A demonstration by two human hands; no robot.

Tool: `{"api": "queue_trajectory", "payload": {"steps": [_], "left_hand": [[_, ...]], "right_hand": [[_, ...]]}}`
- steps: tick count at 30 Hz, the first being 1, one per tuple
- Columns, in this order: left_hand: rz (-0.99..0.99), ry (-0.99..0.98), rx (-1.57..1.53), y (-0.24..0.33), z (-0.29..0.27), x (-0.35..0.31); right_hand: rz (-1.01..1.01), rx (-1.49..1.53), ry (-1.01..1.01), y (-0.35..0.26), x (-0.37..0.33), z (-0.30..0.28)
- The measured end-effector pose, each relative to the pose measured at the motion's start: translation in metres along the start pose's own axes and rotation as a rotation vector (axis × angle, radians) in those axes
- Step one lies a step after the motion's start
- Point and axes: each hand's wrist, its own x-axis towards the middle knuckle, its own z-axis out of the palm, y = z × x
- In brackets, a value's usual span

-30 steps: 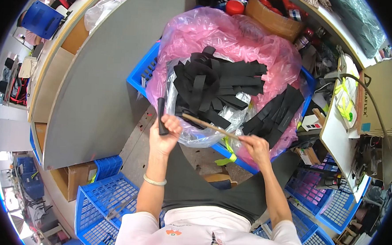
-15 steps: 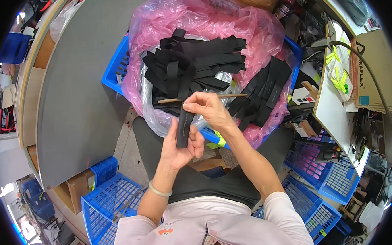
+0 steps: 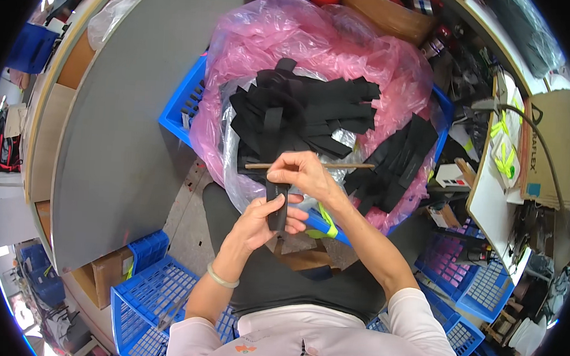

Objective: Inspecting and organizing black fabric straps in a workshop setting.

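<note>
Over the near edge of a lined crate, both my hands are on one short black fabric strip. My left hand grips its lower part, thumb across the front and fingers behind. At its upper end, my right hand is closed, with finger and thumb pinched on the strip. A thin brown stick runs crosswise at my right hand; the fingers hide how it is held. Beyond the hands lies a pile of black strips, and a second bundle of black strips rests to its right.
A pink plastic bag lines the blue crate before me. The grey tabletop curves along the left. Blue baskets stand at lower left and right. A white shelf and cardboard box are at right.
My left hand has slid up the strip, its thumb now closed over the front where the palm was open behind it. The view has shifted, so the crate appears lower and farther right.
</note>
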Motion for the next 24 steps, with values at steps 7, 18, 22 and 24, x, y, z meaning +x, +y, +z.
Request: {"api": "queue_trajectory", "payload": {"steps": [7, 18, 22, 24], "left_hand": [[0.311, 0.183, -0.118, 0.006, -0.007, 0.031], [0.886, 0.299, 0.184, 0.05, 0.023, -0.003], [0.868, 0.251, 0.336, 0.011, 0.081, -0.017], [0.71, 0.343, 0.248, -0.013, 0.091, -0.021]], "right_hand": [[-0.337, -1.072, 0.611, 0.019, 0.125, -0.028], [-0.17, 0.21, 0.244, -0.111, 0.016, -0.083], [-0.09, -0.29, 0.128, -0.12, -0.054, -0.04], [-0.052, -0.269, 0.151, -0.104, -0.089, -0.023]]}}
